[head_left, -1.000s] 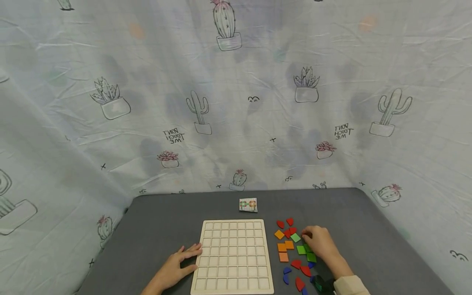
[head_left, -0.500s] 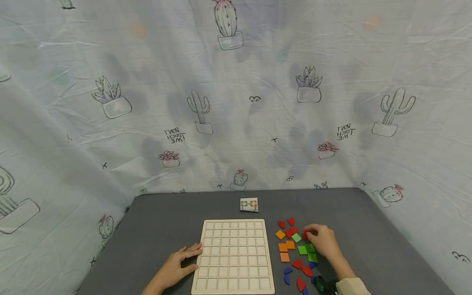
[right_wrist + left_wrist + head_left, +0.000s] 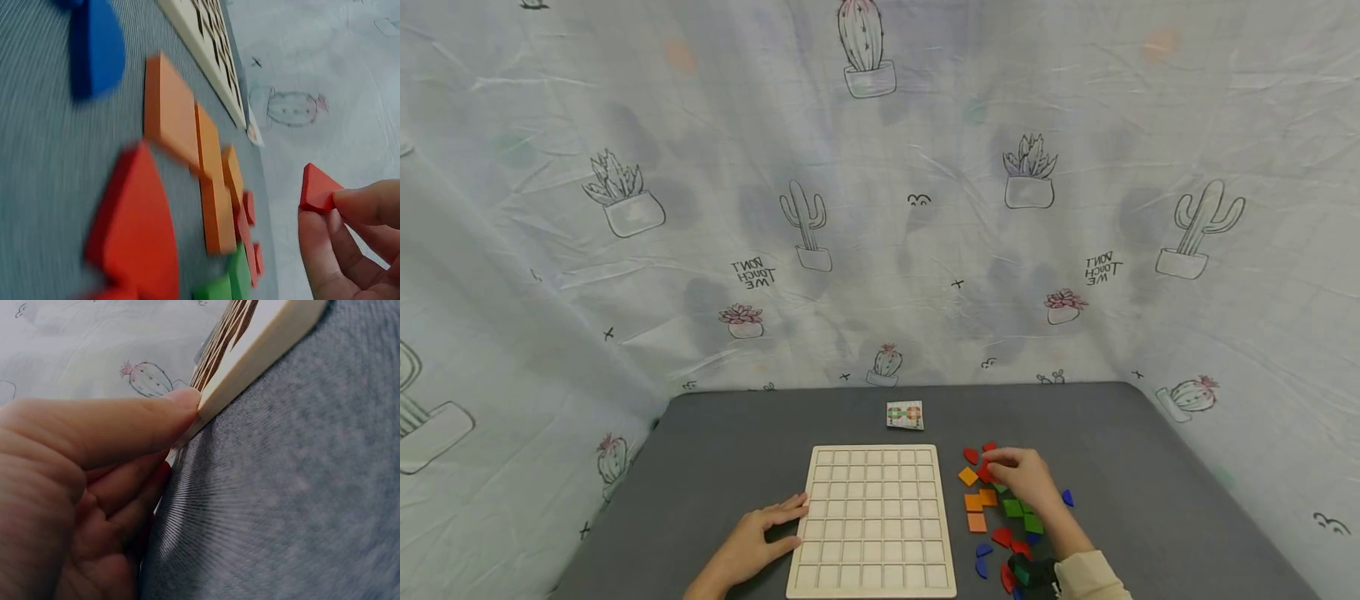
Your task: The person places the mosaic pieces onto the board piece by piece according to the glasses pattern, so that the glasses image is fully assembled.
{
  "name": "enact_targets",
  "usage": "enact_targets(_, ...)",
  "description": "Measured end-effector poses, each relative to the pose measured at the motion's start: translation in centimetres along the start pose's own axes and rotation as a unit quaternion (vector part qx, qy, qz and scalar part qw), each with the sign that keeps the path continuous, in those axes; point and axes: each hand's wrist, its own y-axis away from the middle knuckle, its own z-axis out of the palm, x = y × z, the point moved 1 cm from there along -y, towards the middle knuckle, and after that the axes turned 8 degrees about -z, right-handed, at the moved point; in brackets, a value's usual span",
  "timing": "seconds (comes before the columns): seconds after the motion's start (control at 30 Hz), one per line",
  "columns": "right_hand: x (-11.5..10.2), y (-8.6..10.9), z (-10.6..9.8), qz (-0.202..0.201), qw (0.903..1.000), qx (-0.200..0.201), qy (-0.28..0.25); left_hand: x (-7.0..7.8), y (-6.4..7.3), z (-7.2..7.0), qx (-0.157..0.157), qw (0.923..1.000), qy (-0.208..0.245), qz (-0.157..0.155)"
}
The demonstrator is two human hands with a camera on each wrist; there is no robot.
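Observation:
My right hand [image 3: 1021,477] pinches a red quarter-round tile [image 3: 317,187] between thumb and fingertips, raised above the scattered tiles. In the right wrist view the red tile shows a pointed corner, and the fingertips cover its lower part. My left hand [image 3: 747,543] lies along the left edge of a pale wooden grid board [image 3: 946,533]. Its fingers are fairly straight, and in the left wrist view the thumb [image 3: 181,400] touches the board's side. The square cells of the board show bare wood.
Orange square tiles [image 3: 977,522], green squares [image 3: 1033,523], red rounded pieces [image 3: 1002,537] and blue ones [image 3: 983,551] lie right of the board. A small patterned card [image 3: 905,415] lies behind it. A cactus-print curtain [image 3: 880,208] hangs beyond the grey table [image 3: 730,450].
My right hand has lifted a red tile from beside the green squares and moved left with it, over the red pieces. A blue piece on the right has come into sight. The left hand stays put.

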Motion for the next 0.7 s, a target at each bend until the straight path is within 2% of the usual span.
enact_targets(0.13, -0.6, -0.5, 1.5, -0.003, 0.9996, -0.006, -0.026, 0.0, 0.0, 0.1, 0.001, 1.0, 0.003, -0.004)
enact_targets(0.27, -1.1, -1.2, 2.9, -0.006, 0.9997, -0.009, -0.023, 0.0, 0.0, 0.1, 0.007, 1.0, -0.001, -0.005)
enact_targets(0.5, -1.6, -2.4, 4.9, -0.015, 0.9998, -0.009, -0.014, 0.0, 0.0, 0.0, 0.023, 0.9993, 0.0, 0.03)
enact_targets(0.7, -2.0, -2.9, 6.1, -0.029, 0.9991, -0.02, -0.024, 0.0, 0.2, 0.0, 0.008, 0.9992, 0.018, 0.034)
